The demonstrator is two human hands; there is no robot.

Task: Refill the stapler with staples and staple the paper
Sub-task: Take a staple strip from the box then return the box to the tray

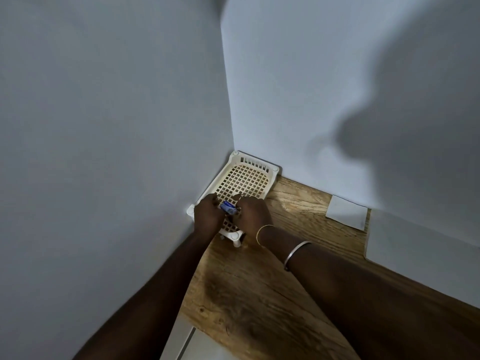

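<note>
Presumably the refill step: left hand (207, 216) and right hand (250, 214) both pinch a blue box (228, 207) above the tray (246, 178) at the table (259, 294) corner; next, opening it for staples.

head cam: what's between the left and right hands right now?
A small blue box, pinched at its ends by the left hand and right hand, above the white plastic basket. The head view shows it.

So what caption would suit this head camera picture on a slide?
Left hand and right hand hold a small blue box over a cream lattice tray on a wooden table.
</note>
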